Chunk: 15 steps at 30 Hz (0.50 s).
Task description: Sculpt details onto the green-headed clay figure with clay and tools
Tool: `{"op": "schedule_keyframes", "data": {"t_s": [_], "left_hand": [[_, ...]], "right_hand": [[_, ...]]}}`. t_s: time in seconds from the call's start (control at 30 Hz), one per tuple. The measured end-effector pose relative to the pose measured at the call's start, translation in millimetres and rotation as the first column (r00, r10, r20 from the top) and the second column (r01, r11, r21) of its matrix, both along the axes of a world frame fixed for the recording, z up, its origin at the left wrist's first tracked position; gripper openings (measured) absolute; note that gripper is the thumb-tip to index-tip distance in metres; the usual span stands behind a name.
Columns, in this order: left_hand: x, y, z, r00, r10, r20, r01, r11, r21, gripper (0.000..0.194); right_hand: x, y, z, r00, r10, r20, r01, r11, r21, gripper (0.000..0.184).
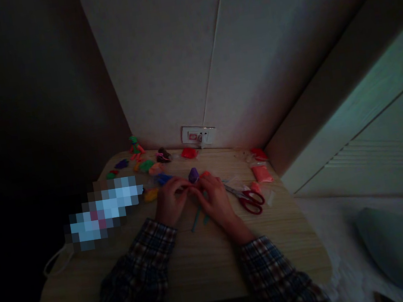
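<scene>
My left hand and my right hand meet at the middle of a small wooden table, fingers pinched together around something small that the dim light hides. A purple lump of clay sits just beyond my fingertips. A thin blue stick lies on the table under my hands. Red-handled scissors lie right of my right hand.
Several coloured clay pieces are scattered at the table's far left, with a small green figure near the wall. Red clay packets lie far right. A wall socket is behind. A blurred patch sits left.
</scene>
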<state>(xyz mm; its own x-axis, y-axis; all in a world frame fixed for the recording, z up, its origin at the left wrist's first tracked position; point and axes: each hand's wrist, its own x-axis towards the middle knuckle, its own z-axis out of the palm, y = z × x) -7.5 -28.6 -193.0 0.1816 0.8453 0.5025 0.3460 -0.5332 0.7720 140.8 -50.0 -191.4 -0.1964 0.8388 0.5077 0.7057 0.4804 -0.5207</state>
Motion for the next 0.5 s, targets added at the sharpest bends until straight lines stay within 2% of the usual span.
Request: {"op": "schedule_keyframes", "data": {"t_s": [0.13,0.23,0.5], "left_hand": [[1.8,-1.7,1.0,0.999,0.02,-0.046,-0.016,0.997,0.072,0.015],[2.0,-2.3,2.2,0.998,0.041,-0.046,-0.036,0.994,0.101,0.015],[2.1,-3.9,1.0,0.999,0.013,-0.042,-0.013,1.0,0.007,0.011]], "right_hand": [[0.1,1.0,-2.1,0.999,-0.02,0.027,0.021,1.0,-0.022,0.023],[-0.5,2.1,-4.2,0.999,0.0,0.054,-0.001,1.0,0.014,0.023],[-0.7,1.9,-2.4,0.995,0.047,0.087,-0.05,0.998,0.039,0.024]]}}
